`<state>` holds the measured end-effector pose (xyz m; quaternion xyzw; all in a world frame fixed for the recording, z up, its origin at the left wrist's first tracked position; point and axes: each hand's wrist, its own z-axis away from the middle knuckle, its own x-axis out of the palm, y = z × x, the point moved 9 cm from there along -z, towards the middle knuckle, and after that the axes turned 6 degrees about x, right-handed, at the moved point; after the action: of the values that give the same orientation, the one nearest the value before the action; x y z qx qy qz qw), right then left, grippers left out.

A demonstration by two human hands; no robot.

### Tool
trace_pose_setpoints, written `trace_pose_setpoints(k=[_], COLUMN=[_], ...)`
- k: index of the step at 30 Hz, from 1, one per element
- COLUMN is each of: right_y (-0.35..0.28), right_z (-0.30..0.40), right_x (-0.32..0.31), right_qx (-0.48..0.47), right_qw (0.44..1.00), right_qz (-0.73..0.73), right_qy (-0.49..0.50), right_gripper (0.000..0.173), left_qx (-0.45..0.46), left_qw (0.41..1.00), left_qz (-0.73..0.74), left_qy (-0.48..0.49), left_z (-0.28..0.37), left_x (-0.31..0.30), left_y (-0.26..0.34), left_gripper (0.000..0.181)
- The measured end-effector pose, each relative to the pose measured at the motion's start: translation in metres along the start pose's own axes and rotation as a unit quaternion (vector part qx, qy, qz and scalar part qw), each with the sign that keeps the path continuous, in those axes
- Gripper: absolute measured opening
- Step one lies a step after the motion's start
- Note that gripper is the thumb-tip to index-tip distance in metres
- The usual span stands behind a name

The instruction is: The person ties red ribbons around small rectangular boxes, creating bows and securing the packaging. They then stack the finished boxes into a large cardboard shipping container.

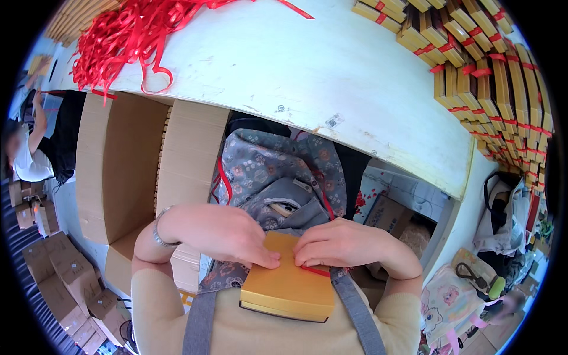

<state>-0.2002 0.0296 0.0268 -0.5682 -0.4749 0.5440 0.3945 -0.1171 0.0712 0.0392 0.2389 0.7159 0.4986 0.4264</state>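
Observation:
A gold gift box rests tilted against my torso, its lid facing up at me. My left hand grips its left side, with fingertips pressed on the lid. Curled over the box's right side, my right hand has its fingertips on a red ribbon that crosses toward the right edge. Under the fingers, the ribbon's run is hidden. I cannot tell whether my left fingertips also pinch ribbon. Below the hands, a grey flowered apron covers my lap.
Loose red ribbons lie piled on the white table. Ribboned gold boxes are stacked at its right. An open carton with boxes inside stands at my left. Another person sits at far left. Bags hang at right.

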Motion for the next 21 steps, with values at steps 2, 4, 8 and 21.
trace_pose_setpoints(k=[2,4,8,21], right_y=[-0.002,-0.001,0.006,0.008], right_z=[-0.001,0.002,-0.001,-0.010], right_x=[-0.001,0.000,0.001,-0.006], right_qx=[-0.002,0.007,0.034,0.054], right_qw=[0.999,0.999,0.999,0.995], right_qz=[0.035,0.038,0.019,0.071], right_qy=[0.013,0.009,-0.033,0.044], right_gripper=[0.012,0.012,0.011,0.030], left_qx=[-0.013,0.009,0.066,-0.115], left_qw=[0.999,0.999,0.996,0.931], left_qz=[0.014,-0.047,-0.051,0.243], left_qy=[-0.034,0.007,0.033,0.248], left_z=[-0.007,-0.011,-0.017,-0.003], left_x=[-0.006,-0.023,-0.032,0.015], left_y=[-0.004,-0.010,-0.019,-0.079], left_gripper=[0.025,0.013,0.006,0.027])
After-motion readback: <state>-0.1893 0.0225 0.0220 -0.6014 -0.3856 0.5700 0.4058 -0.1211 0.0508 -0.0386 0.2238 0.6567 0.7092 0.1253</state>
